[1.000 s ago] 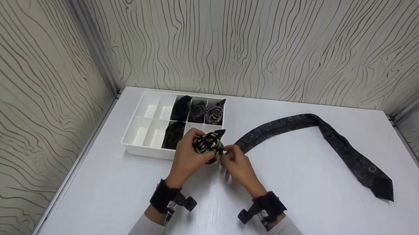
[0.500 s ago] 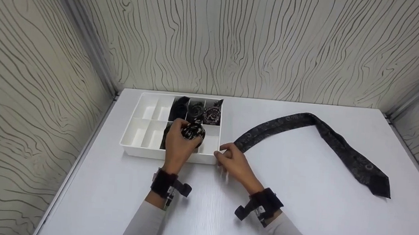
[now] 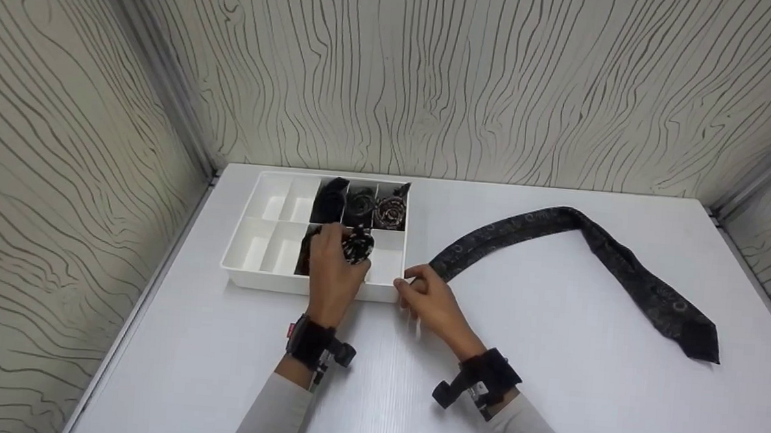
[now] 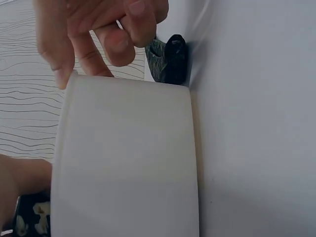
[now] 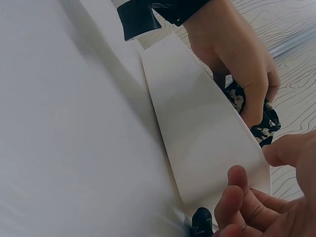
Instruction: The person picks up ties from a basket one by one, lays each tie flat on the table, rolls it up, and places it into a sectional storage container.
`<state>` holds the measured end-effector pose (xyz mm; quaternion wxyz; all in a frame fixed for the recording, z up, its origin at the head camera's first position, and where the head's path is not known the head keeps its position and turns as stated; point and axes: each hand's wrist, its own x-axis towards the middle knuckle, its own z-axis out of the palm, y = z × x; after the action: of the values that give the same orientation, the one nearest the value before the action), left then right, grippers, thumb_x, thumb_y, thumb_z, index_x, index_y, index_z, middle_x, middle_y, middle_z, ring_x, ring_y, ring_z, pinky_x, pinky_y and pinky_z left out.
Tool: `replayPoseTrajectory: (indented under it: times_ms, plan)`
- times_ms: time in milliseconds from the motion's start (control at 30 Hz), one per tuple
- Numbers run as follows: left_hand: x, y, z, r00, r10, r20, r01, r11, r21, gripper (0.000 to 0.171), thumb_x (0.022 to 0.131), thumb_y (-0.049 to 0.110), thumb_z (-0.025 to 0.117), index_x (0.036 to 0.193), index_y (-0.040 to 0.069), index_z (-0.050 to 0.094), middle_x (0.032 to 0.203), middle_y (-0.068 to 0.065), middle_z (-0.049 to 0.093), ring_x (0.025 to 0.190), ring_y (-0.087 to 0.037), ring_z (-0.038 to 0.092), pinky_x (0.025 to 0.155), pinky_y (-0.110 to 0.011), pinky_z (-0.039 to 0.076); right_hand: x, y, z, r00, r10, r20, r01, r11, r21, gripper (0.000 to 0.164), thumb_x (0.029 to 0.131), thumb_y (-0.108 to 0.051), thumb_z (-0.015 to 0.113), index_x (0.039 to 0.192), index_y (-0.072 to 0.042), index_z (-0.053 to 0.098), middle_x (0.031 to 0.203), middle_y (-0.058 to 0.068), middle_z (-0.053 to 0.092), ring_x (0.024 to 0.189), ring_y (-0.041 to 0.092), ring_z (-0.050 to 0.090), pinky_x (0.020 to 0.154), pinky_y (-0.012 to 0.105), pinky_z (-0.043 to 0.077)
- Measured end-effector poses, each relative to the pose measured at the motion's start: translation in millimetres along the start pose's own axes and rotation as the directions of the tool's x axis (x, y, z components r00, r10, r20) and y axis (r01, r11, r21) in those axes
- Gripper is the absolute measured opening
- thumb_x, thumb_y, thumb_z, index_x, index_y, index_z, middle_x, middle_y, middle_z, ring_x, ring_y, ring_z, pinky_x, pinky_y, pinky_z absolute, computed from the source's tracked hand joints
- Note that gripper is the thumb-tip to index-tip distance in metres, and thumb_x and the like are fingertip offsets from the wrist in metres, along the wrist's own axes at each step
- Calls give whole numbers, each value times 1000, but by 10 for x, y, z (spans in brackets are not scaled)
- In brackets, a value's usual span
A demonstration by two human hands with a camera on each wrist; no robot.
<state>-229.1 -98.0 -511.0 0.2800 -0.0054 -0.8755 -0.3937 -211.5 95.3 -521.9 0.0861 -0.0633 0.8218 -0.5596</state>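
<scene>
My left hand (image 3: pixel 334 278) holds a rolled black necktie with light flecks (image 3: pixel 358 245) in a front-row compartment of the white divided tray (image 3: pixel 263 279). In the right wrist view, the fingers of that hand reach over the tray's wall (image 5: pixel 197 123) onto the flecked roll (image 5: pixel 266 126). My right hand (image 3: pixel 434 299) grips the tray's front right corner. Its thumb (image 5: pixel 281 150) lies on the rim and its curled fingers (image 5: pixel 237 185) are by the outer wall. A dark rolled tie (image 3: pixel 304 258), partly hidden, sits left of my left hand.
Three rolled ties, one black (image 3: pixel 329 202), one grey (image 3: pixel 360 203) and one reddish (image 3: pixel 391 211), fill back-row compartments. An unrolled dark patterned tie (image 3: pixel 522 234) lies bent across the white table (image 3: pixel 584 397), its narrow end near my right hand. Patterned walls (image 3: pixel 397 73) enclose the table.
My left hand has carried the flecked roll leftward from in front of the tray's right end and lowered it into a compartment. My right hand has moved from the roll to the tray's corner.
</scene>
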Motion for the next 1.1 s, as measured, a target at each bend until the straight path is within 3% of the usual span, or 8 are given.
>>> replayPoseTrajectory:
  times_ms: [167, 333, 600, 867, 1000, 1100]
  plan:
    - [-18, 7, 62, 999, -7, -41, 10, 997, 83, 49, 68, 5, 86, 111, 4, 63, 115, -13, 67, 111, -40, 52, 97, -51, 48, -3, 23, 2, 1000, 9, 14, -10, 1000, 7, 38, 103, -32, 69, 126, -2, 63, 79, 7, 72, 60, 14, 58, 59, 26, 46]
    - [-25, 8, 58, 997, -44, -63, 53, 987, 150, 49, 68, 11, 86, 110, 2, 64, 105, -16, 69, 99, -37, 56, 87, -49, 49, -2, 33, 7, 1000, 10, 15, -10, 1000, 15, 38, 103, -32, 70, 124, -1, 63, 79, 7, 72, 61, 17, 60, 59, 26, 47]
    - [-6, 66, -29, 998, -45, 42, 36, 982, 187, 53, 76, 19, 85, 118, -7, 65, 109, -23, 66, 101, -42, 54, 87, -49, 48, 4, 37, 7, 1000, 23, 5, -24, 999, 34, 37, 103, -31, 70, 125, -3, 63, 78, 6, 72, 61, 18, 60, 58, 27, 47]
    - [-5, 100, -76, 995, -79, 67, 58, 960, 273, 49, 82, 23, 85, 113, -13, 70, 117, -30, 62, 105, -45, 52, 91, -54, 46, 1, 43, 16, 1000, 6, 15, -6, 999, 33, 38, 104, -32, 69, 126, -2, 62, 78, 4, 71, 63, 21, 61, 58, 27, 47]
    - [16, 102, -103, 986, -108, 128, 75, 968, 240, 56, 86, 28, 85, 118, -15, 70, 120, -32, 61, 105, -45, 52, 91, -53, 47, 0, 37, 13, 1000, 13, 17, -14, 1000, 22, 39, 105, -32, 68, 128, -2, 62, 80, 6, 72, 64, 21, 61, 59, 27, 46]
    - [29, 107, -141, 984, -109, 142, 81, 978, 191, 48, 91, 23, 80, 122, -12, 71, 122, -30, 60, 107, -44, 53, 91, -52, 48, 1, 18, -1, 1000, 22, 11, -23, 999, 29, 37, 104, -31, 68, 127, -3, 62, 81, 7, 72, 64, 20, 61, 58, 27, 46]
